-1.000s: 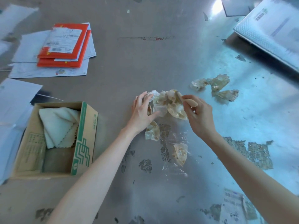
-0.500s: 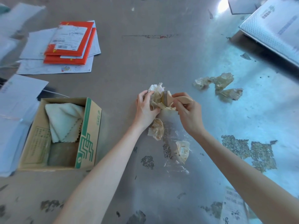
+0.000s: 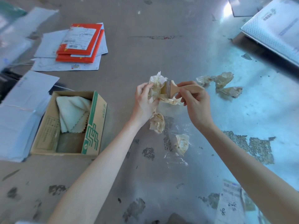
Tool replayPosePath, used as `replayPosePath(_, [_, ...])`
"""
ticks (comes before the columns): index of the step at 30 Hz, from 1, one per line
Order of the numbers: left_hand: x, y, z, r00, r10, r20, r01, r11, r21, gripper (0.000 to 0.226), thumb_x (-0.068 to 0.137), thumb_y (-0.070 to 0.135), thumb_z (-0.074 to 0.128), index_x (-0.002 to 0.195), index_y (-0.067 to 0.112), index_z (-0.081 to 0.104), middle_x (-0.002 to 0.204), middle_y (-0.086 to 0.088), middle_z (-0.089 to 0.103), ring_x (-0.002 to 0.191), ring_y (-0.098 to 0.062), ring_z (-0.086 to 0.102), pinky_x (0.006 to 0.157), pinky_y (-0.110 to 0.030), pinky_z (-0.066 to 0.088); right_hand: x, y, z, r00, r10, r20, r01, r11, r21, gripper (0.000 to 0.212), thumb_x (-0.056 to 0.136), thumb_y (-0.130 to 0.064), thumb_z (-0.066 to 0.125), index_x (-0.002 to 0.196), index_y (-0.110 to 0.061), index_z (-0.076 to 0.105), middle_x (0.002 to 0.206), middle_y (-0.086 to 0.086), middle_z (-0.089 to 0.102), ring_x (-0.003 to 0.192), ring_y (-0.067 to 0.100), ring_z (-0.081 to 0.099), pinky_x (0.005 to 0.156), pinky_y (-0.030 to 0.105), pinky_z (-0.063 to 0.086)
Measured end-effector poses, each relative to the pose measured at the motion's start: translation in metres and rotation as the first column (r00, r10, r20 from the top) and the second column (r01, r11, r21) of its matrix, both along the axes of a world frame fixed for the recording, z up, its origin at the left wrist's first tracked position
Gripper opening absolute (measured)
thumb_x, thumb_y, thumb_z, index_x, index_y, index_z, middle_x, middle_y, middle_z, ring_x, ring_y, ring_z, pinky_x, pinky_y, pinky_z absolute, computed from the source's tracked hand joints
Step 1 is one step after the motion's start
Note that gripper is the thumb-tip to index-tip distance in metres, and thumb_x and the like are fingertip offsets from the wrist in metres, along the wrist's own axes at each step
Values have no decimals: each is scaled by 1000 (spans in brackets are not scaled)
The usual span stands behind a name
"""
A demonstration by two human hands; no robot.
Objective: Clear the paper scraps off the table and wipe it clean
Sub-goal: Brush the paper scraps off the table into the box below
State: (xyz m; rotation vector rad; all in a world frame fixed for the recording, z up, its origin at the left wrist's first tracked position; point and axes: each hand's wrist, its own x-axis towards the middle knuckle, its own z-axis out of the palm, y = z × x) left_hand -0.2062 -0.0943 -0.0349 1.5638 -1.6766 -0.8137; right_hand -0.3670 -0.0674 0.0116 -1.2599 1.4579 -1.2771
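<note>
The left hand [image 3: 144,102] is held above the middle of the bench [image 3: 145,54], its grip clamped on a crumpled wad [image 3: 156,88] of yellowish paper scraps. The fingers [image 3: 142,87] curl round the wad's left side, and the paper sticks out above and to the right of the grip, with a white peak at the top.

The right hand [image 3: 196,104] is closed on the wooden handle of a brush [image 3: 176,88], thumb and forefinger pinching it near the ferrule. The handle's end pokes out past the knuckles toward the right. The bristle end points left and presses into the wad, so the brush head touches the paper just right of the left grip. A loose flap of the wad hangs under the brush, between the two hands.

Other scraps lie on the bench. One scrap [image 3: 157,124] sits just below the left wrist, another [image 3: 182,143] lies nearer the camera on a film of clear plastic, and a cluster [image 3: 221,84] of three lies to the right, apart from the right hand.

To the left stands an open box [image 3: 94,125] with a pale folded cloth [image 3: 72,113] inside. Red envelopes [image 3: 80,42] rest on white sheets at the far left. The bench surface is worn, with dark flaked patches.
</note>
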Motion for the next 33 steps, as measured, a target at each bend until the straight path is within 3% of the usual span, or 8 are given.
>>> replayPosePath(4, [7,23,15,1000,20,7,-19,999,-34,53,84,7,68,133,2,47,132,-13,40,122,-19,42,105,-20,32,2,17,12,999,28,28,-27,999,-35,22,86,0,52,71,2,68,85,3,66,64,13,54,61,40,39])
replayPosePath(7, [13,45,22,999,54,-9,-54,998,-39,54,84,11,69,133,5,48,132,-10,40,120,-16,42,105,-21,33,6,33,18,997,72,28,-70,995,-65,23,85,1,52,69,3,68,85,0,66,60,6,54,57,30,39])
replayPosePath(10, [20,69,24,993,116,-5,-116,992,-58,53,83,12,70,132,5,49,131,-10,41,121,-15,42,101,-9,30,12,49,21,991,130,16,-128,988,-87,25,84,2,51,66,3,68,86,0,67,59,1,54,57,22,39])
replayPosePath(18, [43,144,28,962,273,-15,-274,960,-64,53,84,15,71,131,8,49,131,-10,43,113,-7,40,90,3,26,37,90,28,958,287,-14,-287,952,-106,27,81,-1,51,60,-3,66,85,-4,66,58,4,52,57,27,38])
replayPosePath(20, [52,168,31,945,327,-7,-327,943,-69,53,83,17,71,131,9,50,130,-9,44,113,-6,40,94,-1,28,50,104,31,943,331,-37,-333,936,-116,27,80,-3,51,57,-7,65,83,-7,66,60,5,52,57,29,37])
replayPosePath(24, [75,218,37,902,424,-80,-428,903,-42,54,82,17,73,130,6,51,131,-9,43,124,-19,43,105,-39,39,81,132,35,900,431,-65,-436,887,-153,25,79,-4,52,58,-2,64,82,-8,67,59,8,53,55,36,39])
replayPosePath(28, [104,272,37,852,506,-136,-512,859,-16,53,83,18,71,131,12,50,131,-4,42,121,-14,46,101,-40,45,117,163,38,845,532,-63,-534,829,-165,25,81,-6,52,60,0,64,81,-11,67,55,22,51,51,42,39])
replayPosePath(33, [148,334,29,764,635,-118,-637,771,24,51,83,20,71,130,13,51,127,-2,45,116,-11,45,100,-37,43,171,208,36,755,655,-20,-652,747,-132,23,81,-6,52,63,1,66,80,-11,67,58,8,54,53,24,38])
